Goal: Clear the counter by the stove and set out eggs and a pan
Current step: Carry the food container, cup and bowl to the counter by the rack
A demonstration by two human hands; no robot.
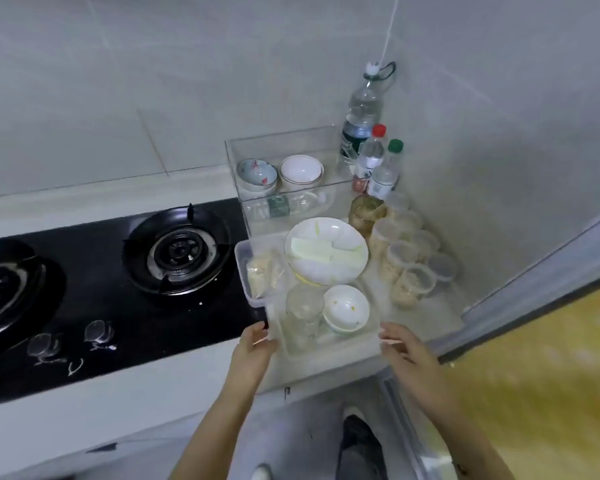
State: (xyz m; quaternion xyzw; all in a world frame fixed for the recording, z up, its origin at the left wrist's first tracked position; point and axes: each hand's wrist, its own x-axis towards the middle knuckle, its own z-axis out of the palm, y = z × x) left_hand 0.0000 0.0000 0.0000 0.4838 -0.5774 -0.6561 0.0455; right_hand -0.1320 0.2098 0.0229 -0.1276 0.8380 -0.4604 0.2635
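A clear plastic tray (329, 353) sits at the front of the counter (437, 313), right of the black gas stove (101, 278). It holds an upside-down glass (303, 306) and a small white bowl (346, 308). A white plate (326, 251) with pale slices rests across a stack behind it. My left hand (255, 344) grips the tray's left edge, and my right hand (400, 344) holds its right edge. No eggs or pan are in view.
A clear lidless box (253, 271) with wrapped food overlaps the stove's right edge. Behind stands a clear organiser (281, 147) with bowls. Bottles (371, 147) fill the corner, and several lidded plastic jars (413, 268) line the right wall. A metal door frame (534, 282) borders the counter.
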